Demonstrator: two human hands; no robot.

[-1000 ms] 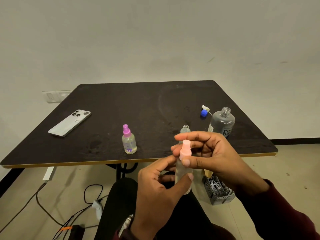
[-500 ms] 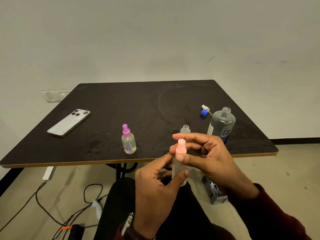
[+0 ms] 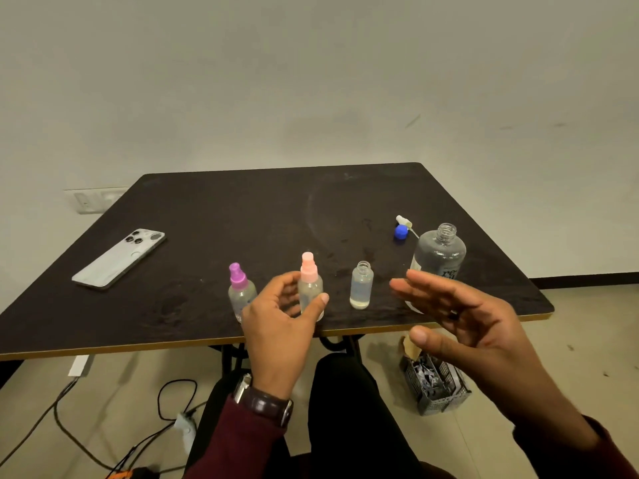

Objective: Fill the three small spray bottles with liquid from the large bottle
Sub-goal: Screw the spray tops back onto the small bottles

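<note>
The left hand [image 3: 280, 326] covers the lower right of the purple-capped spray bottle [image 3: 240, 288] and the bottom of the pink-capped spray bottle [image 3: 309, 288], so whether the pink-capped one stands on the tabletop [image 3: 214, 243] cannot be told; thumb and fingers curve around it, but contact is unclear. The right hand [image 3: 463, 326], at 3 o'clock from the bottles, is motion-blurred and hides the base and most of the label of the large bottle [image 3: 439, 257]; only "re" reads. The blue cap [image 3: 401, 232] and its white nozzle part at 1 o'clock are too small to make out. Both sleeves are cut off by the bottom edge, and the tabletop's near left corner by the left edge.
</note>
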